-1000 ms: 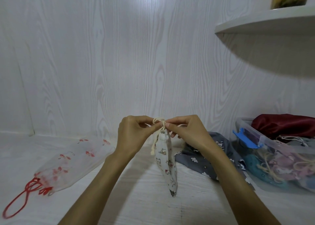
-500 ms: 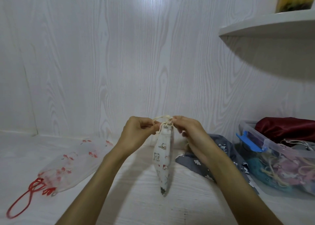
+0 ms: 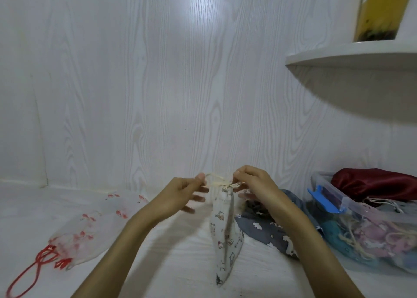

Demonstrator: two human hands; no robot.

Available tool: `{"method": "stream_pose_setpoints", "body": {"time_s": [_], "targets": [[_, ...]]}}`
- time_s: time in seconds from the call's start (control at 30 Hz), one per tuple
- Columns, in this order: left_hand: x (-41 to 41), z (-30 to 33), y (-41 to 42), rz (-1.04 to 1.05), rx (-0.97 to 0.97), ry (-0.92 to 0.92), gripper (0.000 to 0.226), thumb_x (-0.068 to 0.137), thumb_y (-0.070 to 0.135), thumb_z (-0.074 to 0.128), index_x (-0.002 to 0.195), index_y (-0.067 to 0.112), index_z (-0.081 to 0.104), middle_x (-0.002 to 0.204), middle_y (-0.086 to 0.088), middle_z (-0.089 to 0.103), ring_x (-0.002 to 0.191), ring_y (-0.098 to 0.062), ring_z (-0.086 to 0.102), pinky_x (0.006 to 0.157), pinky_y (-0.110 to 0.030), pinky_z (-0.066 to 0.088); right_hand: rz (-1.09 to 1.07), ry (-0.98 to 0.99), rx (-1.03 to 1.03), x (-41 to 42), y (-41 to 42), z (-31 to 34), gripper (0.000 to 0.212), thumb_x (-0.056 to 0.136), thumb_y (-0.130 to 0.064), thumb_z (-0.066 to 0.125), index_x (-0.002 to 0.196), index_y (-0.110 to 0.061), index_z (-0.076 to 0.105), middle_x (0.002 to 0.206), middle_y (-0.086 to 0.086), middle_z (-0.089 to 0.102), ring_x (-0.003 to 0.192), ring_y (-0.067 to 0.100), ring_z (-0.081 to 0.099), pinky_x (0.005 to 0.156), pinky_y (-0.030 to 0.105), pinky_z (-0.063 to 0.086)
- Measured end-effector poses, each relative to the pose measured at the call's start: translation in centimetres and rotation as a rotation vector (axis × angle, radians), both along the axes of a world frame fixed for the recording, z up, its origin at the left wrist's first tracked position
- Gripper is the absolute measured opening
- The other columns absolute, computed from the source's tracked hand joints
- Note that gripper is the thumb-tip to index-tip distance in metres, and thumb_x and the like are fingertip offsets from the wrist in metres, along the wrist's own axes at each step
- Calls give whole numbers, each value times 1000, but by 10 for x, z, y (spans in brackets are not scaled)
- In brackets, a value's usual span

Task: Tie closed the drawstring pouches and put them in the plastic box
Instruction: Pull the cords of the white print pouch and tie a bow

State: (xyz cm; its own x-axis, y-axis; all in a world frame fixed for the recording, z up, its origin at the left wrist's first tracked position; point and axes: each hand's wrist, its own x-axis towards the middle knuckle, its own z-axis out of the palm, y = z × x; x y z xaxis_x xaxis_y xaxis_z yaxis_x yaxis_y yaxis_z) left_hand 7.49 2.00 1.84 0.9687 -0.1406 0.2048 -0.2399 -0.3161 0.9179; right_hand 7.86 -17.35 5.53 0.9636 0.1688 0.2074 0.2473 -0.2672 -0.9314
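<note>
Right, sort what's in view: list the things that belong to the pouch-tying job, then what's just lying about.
Part of the job:
- white cartoon-print cloth pouch, its cream cord pinched by left hand and right hand
- sheer white pouch with red drawstring
- grey cloud-print pouch
- clear plastic box with blue clip

Lying about:
- yellow container on the white shelf

White cartoon-print cloth pouch (image 3: 225, 234) centre; sheer red-corded pouch (image 3: 90, 227) left; grey cloud-print pouch (image 3: 273, 232) right, clear plastic box (image 3: 352, 209) beyond, under wall shelf (image 3: 352, 58).

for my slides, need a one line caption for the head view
Both hands, left and right, tie a cat-print pouch shut by its cord.
</note>
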Motion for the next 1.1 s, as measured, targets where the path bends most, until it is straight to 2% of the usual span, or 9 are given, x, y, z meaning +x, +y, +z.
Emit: {"method": "stream_pose_setpoints", "body": {"time_s": [0.17, 0.27, 0.33, 0.47, 0.6, 0.73, 0.87, 0.97, 1.1], "targets": [[-27, -34, -21, -11, 295, 174, 104, 58, 80, 64, 143, 30, 33, 135, 8, 52, 111, -11, 58, 86, -30, 53, 2, 185, 314, -12, -10, 4, 19, 97, -13, 47, 83, -6, 57, 95, 9, 64, 79, 18, 62, 61, 24, 56], [-29, -42, -33, 61, 381, -3, 49, 73, 62, 66, 105, 25, 66, 103, 13, 70, 91, -9, 67, 83, -40, 56, -31, 188, 354, -20, -26, 8, 21, 98, -15, 45, 82, -9, 56, 102, 5, 68, 77, 19, 60, 63, 25, 51], [-28, -32, -41, 100, 324, -71, 45, 77, 55, 60, 86, 13, 71, 81, 3, 74, 72, -14, 70, 73, -43, 58, -13, 193, 437, -28, -44, 13, 23, 98, -14, 43, 76, -11, 53, 92, 1, 71, 67, 16, 55, 50, 19, 45], [-25, 21, -81, 67, 100, -128, 27, 79, 37, 74, 76, 10, 73, 64, -7, 69, 59, -15, 63, 60, -32, 54, -82, 122, 770, -47, -99, 32, 30, 98, -11, 41, 69, -10, 49, 57, -2, 64, 49, 9, 55, 37, 15, 39], [-14, 81, -156, 28, 0, -309, 19, 77, 36, 76, 79, 18, 76, 56, 8, 63, 57, -10, 59, 64, -30, 53, -231, -164, 965, -57, -162, 55, 27, 97, -7, 40, 73, -6, 51, 61, 4, 67, 60, 13, 66, 58, 19, 56], [-2, 113, -238, 69, 53, -561, 21, 80, 42, 70, 87, 23, 75, 80, 9, 73, 69, -8, 67, 65, -26, 50, -549, -480, 606, -53, -226, 60, 20, 99, -8, 39, 81, -11, 47, 86, 9, 58, 85, 25, 62, 80, 28, 57], [25, 92, -291, -219, 395, -482, 28, 86, 41, 64, 102, 20, 73, 103, 0, 73, 90, -16, 69, 79, -28, 53, -900, -267, -283, -49, -289, 32, 24, 95, -8, 43, 118, -4, 50, 120, 18, 58, 106, 32, 56, 81, 33, 42], [44, 64, -299, -347, 767, -394, 34, 92, 39, 56, 121, 24, 65, 132, -2, 59, 119, -24, 56, 99, -38, 45, -778, -389, -466, -53, -303, 11, 47, 95, -3, 41, 140, -18, 39, 142, 7, 45, 127, 27, 45, 100, 33, 36], [47, 51, -298, -440, 835, -347, 35, 100, 30, 41, 129, 20, 56, 135, -7, 55, 119, -25, 51, 98, -32, 39, -355, -235, -749, -41, -289, 2, 47, 102, -19, 31, 147, -30, 26, 155, -5, 25, 143, 14, 22, 117, 35, 16]]}}
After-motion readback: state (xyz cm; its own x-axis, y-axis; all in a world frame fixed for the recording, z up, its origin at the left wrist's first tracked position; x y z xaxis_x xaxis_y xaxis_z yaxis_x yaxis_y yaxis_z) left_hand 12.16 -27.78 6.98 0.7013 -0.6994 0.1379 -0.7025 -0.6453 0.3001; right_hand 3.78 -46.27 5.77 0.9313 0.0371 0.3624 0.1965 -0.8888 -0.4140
